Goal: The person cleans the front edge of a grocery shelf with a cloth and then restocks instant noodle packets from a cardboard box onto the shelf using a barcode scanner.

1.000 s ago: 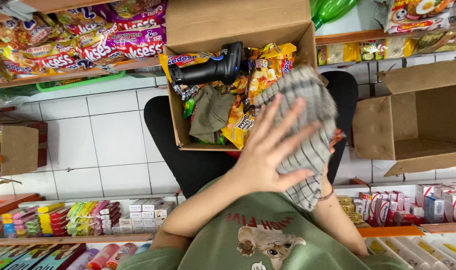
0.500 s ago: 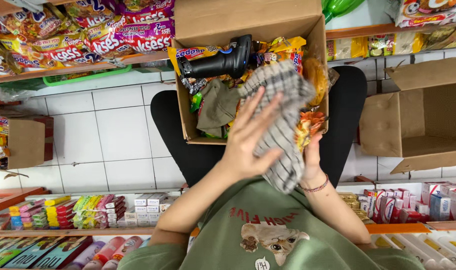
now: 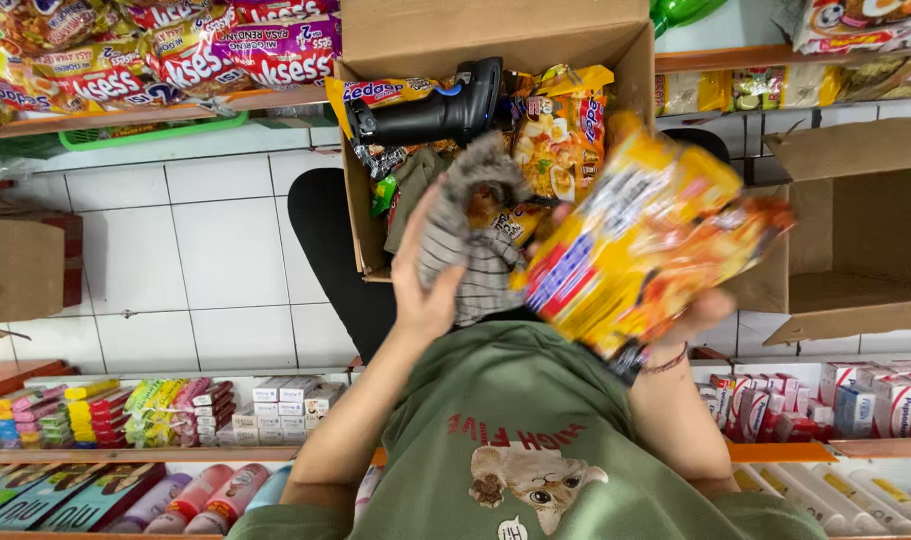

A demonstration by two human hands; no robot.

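An open cardboard box (image 3: 495, 35) rests on my lap, filled with yellow snack packets, a black handheld device (image 3: 430, 112) and an olive cloth. My left hand (image 3: 420, 295) grips a grey striped cloth (image 3: 472, 250) at the box's near edge. My right hand (image 3: 700, 315) holds a large yellow and orange noodle packet (image 3: 640, 235), blurred, lifted out to the right of the box in front of my green shirt.
An empty open carton (image 3: 860, 235) stands at the right. Shelves of snack packets (image 3: 175, 55) run across the top. Low shelves of small boxes (image 3: 285, 400) and tubes line the bottom. A small brown carton (image 3: 25, 270) sits at the left on the white tiled floor.
My right hand has come up from the box with the yellow packet and swung it right. My left hand has bunched the striped cloth and lowered it to the left.
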